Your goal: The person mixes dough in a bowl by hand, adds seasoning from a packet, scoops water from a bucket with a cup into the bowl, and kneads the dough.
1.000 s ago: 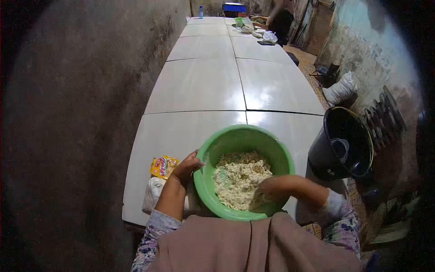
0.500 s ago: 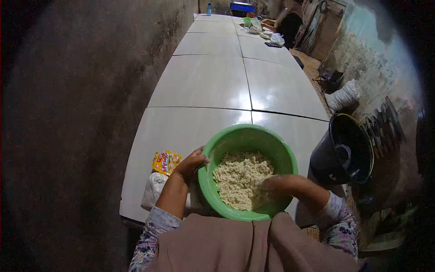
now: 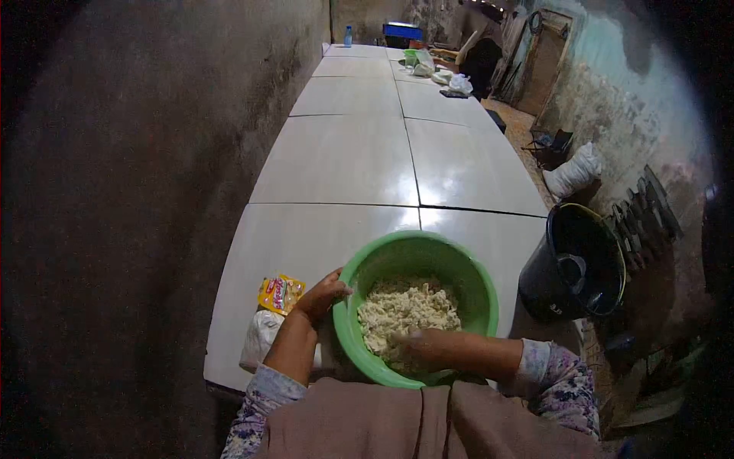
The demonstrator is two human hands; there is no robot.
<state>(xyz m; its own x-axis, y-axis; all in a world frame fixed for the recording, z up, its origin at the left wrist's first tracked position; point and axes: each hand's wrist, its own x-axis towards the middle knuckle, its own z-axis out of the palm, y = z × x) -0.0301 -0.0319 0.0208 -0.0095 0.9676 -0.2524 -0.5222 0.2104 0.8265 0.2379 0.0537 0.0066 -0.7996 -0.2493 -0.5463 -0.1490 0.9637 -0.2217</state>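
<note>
A green basin [image 3: 479, 294] stands at the near end of the long table, with pale crumbly dough [image 3: 409, 307] in it. My left hand [image 3: 325, 296] grips the basin's left rim, thumb on the inner side. Inside the basin my right hand [image 3: 420, 349] is pushed into the near part of the dough; its fingers are blurred and partly buried. Left of the basin lie a yellow packet [image 3: 280, 294] and a white plastic bag [image 3: 264, 333], close to my left forearm.
A black bucket [image 3: 544, 279] stands right of the basin. The tiled table [image 3: 336, 161] runs away from me. At its far end are a blue bottle [image 3: 348, 36], white bags [image 3: 459, 84] and a person [image 3: 480, 65]. A white sack [image 3: 573, 170] lies at the right wall.
My right hand has moved left through the dough, from the basin's right side to its near middle. My left hand stays on the rim. The view has shifted slightly.
</note>
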